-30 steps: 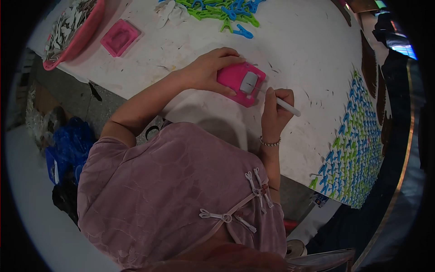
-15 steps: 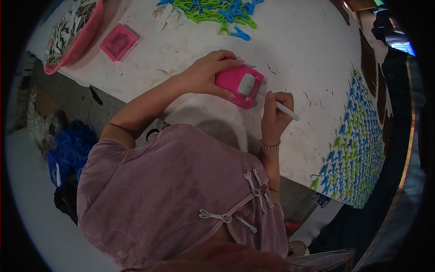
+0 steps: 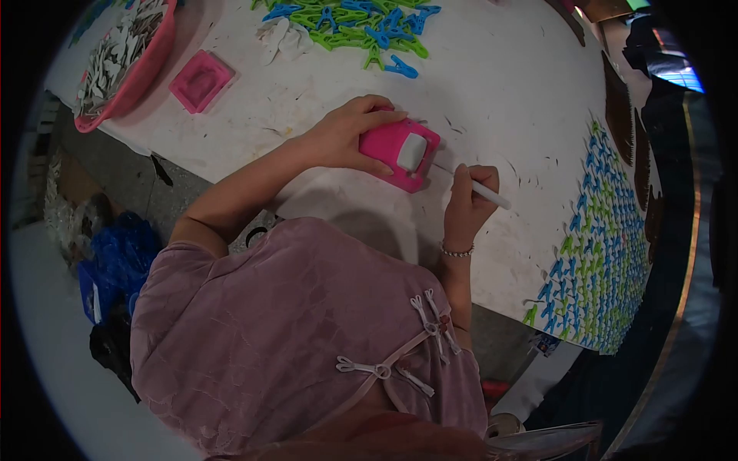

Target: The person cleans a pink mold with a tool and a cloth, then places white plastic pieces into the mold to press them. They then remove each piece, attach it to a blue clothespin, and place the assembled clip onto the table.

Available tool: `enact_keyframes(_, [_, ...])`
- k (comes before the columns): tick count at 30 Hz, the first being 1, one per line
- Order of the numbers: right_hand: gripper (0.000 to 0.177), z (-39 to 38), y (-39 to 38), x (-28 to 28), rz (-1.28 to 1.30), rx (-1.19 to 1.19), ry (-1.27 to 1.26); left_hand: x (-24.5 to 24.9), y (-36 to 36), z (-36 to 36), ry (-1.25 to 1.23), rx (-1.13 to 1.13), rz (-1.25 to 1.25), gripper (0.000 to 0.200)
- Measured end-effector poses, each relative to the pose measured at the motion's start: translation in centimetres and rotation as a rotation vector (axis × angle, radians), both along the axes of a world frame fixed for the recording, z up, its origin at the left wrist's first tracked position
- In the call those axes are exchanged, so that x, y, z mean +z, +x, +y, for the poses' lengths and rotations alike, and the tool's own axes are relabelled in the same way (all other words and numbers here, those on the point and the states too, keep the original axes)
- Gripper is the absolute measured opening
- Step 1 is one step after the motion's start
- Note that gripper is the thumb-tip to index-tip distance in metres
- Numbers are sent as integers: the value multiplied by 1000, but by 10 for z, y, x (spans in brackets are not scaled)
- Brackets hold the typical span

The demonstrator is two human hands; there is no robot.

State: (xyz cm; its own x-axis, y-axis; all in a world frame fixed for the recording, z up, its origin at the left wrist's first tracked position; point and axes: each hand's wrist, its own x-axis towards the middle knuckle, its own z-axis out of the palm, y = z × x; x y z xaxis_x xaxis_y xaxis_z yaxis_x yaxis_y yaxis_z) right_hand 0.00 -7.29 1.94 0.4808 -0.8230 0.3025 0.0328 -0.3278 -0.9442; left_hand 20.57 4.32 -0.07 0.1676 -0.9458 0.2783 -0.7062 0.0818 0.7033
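My left hand (image 3: 344,137) is closed around a bright pink mould (image 3: 378,144) at the middle of the white table, thumb and fingers on opposite sides. A smooth grey-white block (image 3: 412,153) sits in the right end of the mould and stands proud of it. In my right hand (image 3: 466,206) a slim tool with a white pen-like handle (image 3: 492,196) is pinched between thumb and fingers. Its thin shaft points left at the mould's right edge; whether the tip touches is too fine to tell.
Another pink mould (image 3: 201,81) lies at the left, near a pink basin (image 3: 163,61) of white and grey scraps. White pieces (image 3: 283,40) and a heap of green and blue clips (image 3: 361,27) are at the back. Rows of similar clips (image 3: 603,246) cover the table's right side.
The view has shifted slightly. My right hand and the tool have drawn a little to the right from the mould; my left hand keeps its grip on it.
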Motion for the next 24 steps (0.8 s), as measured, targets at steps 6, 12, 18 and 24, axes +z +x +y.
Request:
enact_keyframes(6, [17,-4,-1,-5,-3,49,8,2,-1,0,-1,-16,29,83])
enact_keyframes(12, [19,-1,0,1,-88,85,135,3,-2,0,23,-19,46,85])
enact_keyframes(18, [19,-5,-1,-1,-119,39,149,6,-2,0,47,-23,65,86])
enact_keyframes(24, [20,-7,-3,-4,-38,35,76,4,-1,-1,44,-43,79,87])
